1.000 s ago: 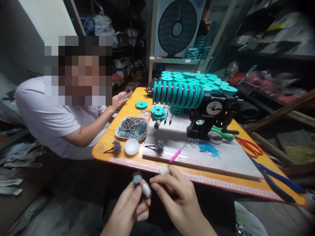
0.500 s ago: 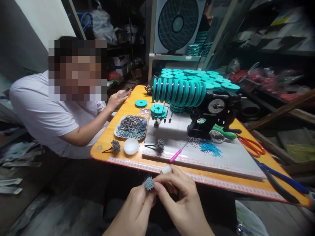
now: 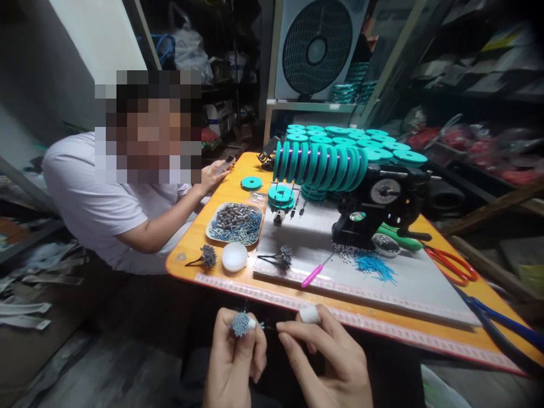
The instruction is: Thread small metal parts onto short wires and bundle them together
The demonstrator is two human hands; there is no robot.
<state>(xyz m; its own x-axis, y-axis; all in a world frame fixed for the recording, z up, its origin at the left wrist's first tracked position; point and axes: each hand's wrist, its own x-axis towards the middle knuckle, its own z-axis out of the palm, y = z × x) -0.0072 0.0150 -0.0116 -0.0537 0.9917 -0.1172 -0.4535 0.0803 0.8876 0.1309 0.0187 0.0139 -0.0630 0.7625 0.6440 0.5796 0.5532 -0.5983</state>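
Observation:
Below the front edge of the table, my left hand is closed around a bundle of small blue-grey tubes, their round ends facing me. Fine dark strands stick out above it. To its right, my right hand has thumb and forefinger close together in a pinch; a very thin dark strand seems to run from there toward the bundle, too fine to make out. White tape wraps one of the right fingers. On the table lie two dark spiky bundles, with a white round lump between them.
A tray holds grey pieces and blue tubes. Behind a pink-handled hook tool stands a black winding machine with turquoise spools. Red-handled scissors and blue-handled pliers lie right. A person sits left.
My hands have come apart: the left has moved left with the bundle, the right has drawn away to the right. The whole view has shifted slightly.

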